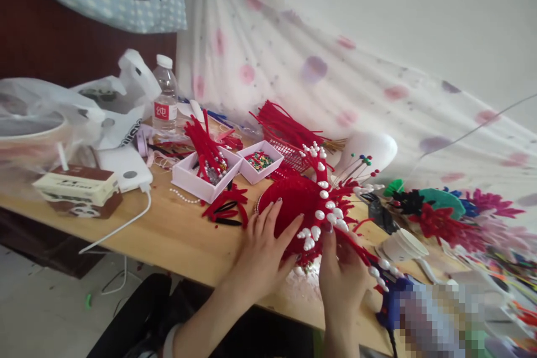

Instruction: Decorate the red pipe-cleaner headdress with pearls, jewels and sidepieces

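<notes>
A round red velvet headpiece (296, 201) with clusters of white beads (331, 212) rests near the table's front edge. My left hand (266, 240) lies on its left front side, fingers spread over the velvet. At the right front, my right hand (344, 268) has its thumb pressed by the white beads and its fingers wrapped round part of a red piece, whose beaded end (384, 271) sticks out to the right. The undersides of the right fingers are hidden.
Left of the headpiece stand two pink boxes (205, 190) with red stems and small beads. Farther left are a water bottle (165, 95), a drink carton (78, 190) and a white power bank (126, 168). Paper cups (403, 245) and colourful fuzzy flowers (448, 218) are at the right.
</notes>
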The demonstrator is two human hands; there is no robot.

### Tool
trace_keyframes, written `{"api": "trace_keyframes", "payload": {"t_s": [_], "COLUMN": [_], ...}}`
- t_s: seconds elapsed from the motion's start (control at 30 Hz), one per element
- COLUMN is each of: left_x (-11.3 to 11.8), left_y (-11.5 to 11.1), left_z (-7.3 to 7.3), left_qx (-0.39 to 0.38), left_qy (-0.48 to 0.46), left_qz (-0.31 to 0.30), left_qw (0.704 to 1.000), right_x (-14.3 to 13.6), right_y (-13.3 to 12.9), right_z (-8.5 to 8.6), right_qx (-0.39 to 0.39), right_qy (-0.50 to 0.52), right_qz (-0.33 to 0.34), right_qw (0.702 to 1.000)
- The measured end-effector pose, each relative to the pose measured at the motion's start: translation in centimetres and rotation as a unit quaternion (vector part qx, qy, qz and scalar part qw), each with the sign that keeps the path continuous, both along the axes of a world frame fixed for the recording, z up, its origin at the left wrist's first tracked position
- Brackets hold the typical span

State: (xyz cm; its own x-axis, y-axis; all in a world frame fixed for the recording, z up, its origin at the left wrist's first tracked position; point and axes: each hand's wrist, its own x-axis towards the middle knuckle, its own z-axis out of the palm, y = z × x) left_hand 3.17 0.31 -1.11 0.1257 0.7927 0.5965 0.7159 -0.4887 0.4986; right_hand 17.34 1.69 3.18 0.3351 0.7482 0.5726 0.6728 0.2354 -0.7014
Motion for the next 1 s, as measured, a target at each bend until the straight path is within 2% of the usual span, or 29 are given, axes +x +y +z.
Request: {"api": "trace_keyframes", "payload": {"t_s": [0.17,0.23,0.33,0.5,0.6,0.73,0.87,1.0], "left_x": [0.1,0.3,0.7,1.1,1.4,2.0,1.8,1.7], "left_y": [0.0,0.0,0.0,0.4,0.5,0.2,-0.3,-0.6], "left_z": [0.3,0.4,0.7,0.8,0.9,1.4,1.9,1.4], "left_qx": [-0.020,-0.025,-0.022,-0.014,-0.001,0.000,-0.005,-0.004], "left_qy": [-0.023,-0.018,0.007,0.039,0.057,0.093,0.103,0.090], "left_qz": [-0.019,-0.015,0.016,0.061,0.090,0.143,0.150,0.145], "left_qw": [0.999,0.999,1.000,0.997,0.994,0.985,0.983,0.985], "right_x": [0.0,0.0,-0.3,-1.3,-1.1,-0.6,-0.5,-0.2], "right_y": [-0.2,-0.3,-0.3,0.0,0.1,0.0,-0.3,-0.9], "right_z": [0.0,0.1,0.2,0.3,0.2,0.2,0.4,0.3], "right_qx": [0.020,0.015,-0.004,0.025,0.041,0.012,0.025,0.061], "right_qy": [-0.017,-0.039,-0.044,-0.004,-0.033,-0.068,-0.033,-0.007], "right_qz": [0.019,-0.005,-0.042,-0.001,-0.007,-0.037,-0.004,0.060], "right_qw": [0.999,0.999,0.998,1.000,0.999,0.997,0.999,0.996]}}
